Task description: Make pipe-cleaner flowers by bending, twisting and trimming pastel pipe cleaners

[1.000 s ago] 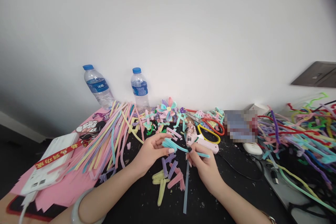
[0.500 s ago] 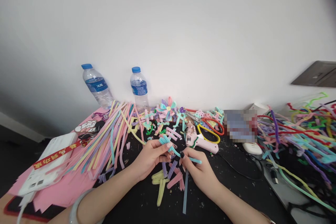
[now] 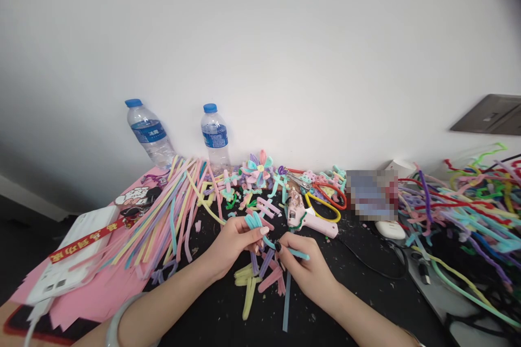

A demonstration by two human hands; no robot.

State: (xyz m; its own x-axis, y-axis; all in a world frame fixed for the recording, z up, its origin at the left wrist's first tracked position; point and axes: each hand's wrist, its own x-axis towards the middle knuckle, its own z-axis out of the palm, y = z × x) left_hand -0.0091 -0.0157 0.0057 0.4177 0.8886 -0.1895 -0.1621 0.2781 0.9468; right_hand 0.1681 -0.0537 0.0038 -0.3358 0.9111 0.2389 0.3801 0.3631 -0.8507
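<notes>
The light-blue fuzzy stem (image 3: pixel 267 241) is bent into close folds at one end, which stick out above the left hand's (image 3: pixel 238 238) pinch. Its single strand slopes down between the two grips, and the straight free end pokes out beyond the right hand's (image 3: pixel 307 268) fingers.

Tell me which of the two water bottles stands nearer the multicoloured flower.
The right-hand bottle: only a short gap separates it from the flower, while the other bottle stands farther left.
</notes>
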